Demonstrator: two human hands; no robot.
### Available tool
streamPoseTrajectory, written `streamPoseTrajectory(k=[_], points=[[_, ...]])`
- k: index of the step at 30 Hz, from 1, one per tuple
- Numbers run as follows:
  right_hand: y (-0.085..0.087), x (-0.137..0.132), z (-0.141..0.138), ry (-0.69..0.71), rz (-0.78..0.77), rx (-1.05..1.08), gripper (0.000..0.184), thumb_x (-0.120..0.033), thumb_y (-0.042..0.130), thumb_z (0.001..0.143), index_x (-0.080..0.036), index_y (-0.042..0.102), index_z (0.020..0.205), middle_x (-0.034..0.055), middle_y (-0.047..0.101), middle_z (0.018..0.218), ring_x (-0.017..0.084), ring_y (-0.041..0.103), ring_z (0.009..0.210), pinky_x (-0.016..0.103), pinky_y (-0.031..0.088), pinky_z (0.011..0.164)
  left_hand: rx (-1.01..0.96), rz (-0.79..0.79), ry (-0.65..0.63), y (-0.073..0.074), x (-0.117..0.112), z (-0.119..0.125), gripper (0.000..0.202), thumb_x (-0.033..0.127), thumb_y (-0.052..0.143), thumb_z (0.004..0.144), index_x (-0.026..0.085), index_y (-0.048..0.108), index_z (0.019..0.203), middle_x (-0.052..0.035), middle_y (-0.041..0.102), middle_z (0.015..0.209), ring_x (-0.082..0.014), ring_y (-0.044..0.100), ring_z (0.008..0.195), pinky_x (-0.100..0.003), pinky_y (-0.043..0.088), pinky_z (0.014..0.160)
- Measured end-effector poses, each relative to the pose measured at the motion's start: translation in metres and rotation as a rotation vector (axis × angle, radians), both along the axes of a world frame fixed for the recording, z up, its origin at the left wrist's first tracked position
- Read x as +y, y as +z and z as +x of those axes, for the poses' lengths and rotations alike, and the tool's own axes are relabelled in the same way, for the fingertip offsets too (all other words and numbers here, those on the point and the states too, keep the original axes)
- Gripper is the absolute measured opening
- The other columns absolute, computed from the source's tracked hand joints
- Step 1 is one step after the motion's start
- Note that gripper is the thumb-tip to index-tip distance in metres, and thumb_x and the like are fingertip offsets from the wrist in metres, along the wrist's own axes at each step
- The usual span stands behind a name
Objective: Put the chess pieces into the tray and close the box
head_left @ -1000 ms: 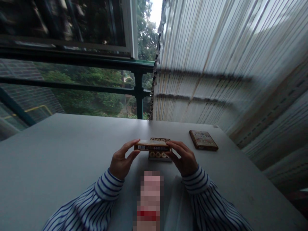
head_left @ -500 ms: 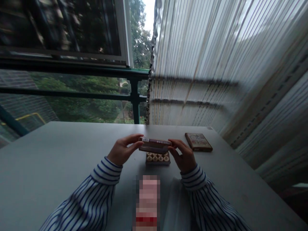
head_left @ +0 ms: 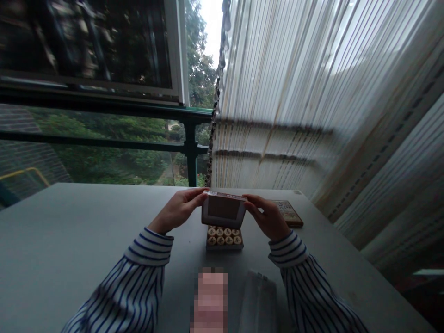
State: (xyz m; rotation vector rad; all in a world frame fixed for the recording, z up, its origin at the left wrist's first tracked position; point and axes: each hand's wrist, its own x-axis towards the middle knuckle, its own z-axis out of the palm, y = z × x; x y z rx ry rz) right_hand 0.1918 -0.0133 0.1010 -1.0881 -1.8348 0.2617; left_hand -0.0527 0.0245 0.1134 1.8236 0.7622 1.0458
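I hold a shallow brown box lid [head_left: 224, 209] up off the grey table [head_left: 69, 240], tilted so its hollow inside faces me. My left hand [head_left: 176, 210] pinches the lid's left end and my right hand [head_left: 267, 216] grips its right end. Directly beneath the lid sits the open box tray [head_left: 224, 237], filled with rows of round wooden pieces. Both forearms wear blue-and-white striped sleeves.
A flat brown board or booklet [head_left: 289, 213] lies on the table just right of my right hand. A clear plastic bag [head_left: 258, 300] lies near the front edge. Striped curtains [head_left: 312, 115] hang behind the table; a dark window railing [head_left: 104, 111] runs at the left.
The lid has been lifted higher off the tray and tipped from flat to nearly upright, with its inside toward me. More of the pieces in the tray now show.
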Motion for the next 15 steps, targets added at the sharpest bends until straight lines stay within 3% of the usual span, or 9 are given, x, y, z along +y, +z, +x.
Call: streamPoseTrajectory(k=[6, 11, 15], points=[[0.008, 0.013, 0.004, 0.042, -0.046, 0.038, 0.029, -0.032, 0.059, 0.075, -0.017, 0.06, 0.1, 0.005, 0.068, 0.084, 0.015, 0.062, 0.077, 0.028, 0.051, 0.068, 0.052, 0.066, 0.088, 0.004, 0.0, -0.004, 0.038, 0.036, 0.054, 0.077, 0.016, 0.058, 0.109, -0.0072, 0.064, 0.105, -0.02, 0.057, 0.099, -0.038, 0.043, 0.09], [0.009, 0.014, 0.008, 0.1, -0.052, -0.09, 0.027, -0.03, 0.061, 0.074, -0.018, 0.061, 0.099, 0.0036, 0.067, 0.083, 0.015, 0.061, 0.078, 0.03, 0.05, 0.071, 0.13, 0.081, 0.05, 0.003, -0.001, -0.014, 0.034, 0.034, 0.056, 0.075, 0.017, 0.06, 0.104, -0.0065, 0.065, 0.103, -0.0192, 0.06, 0.093, -0.037, 0.047, 0.084], [0.013, 0.011, 0.012, 0.169, -0.009, -0.21, 0.027, -0.028, 0.063, 0.072, -0.022, 0.059, 0.099, 0.0037, 0.064, 0.095, 0.016, 0.058, 0.089, 0.033, 0.047, 0.081, 0.302, 0.271, 0.149, 0.003, -0.001, -0.017, 0.033, 0.036, 0.058, 0.072, 0.021, 0.061, 0.102, -0.0045, 0.064, 0.103, -0.0197, 0.057, 0.098, -0.037, 0.043, 0.089]])
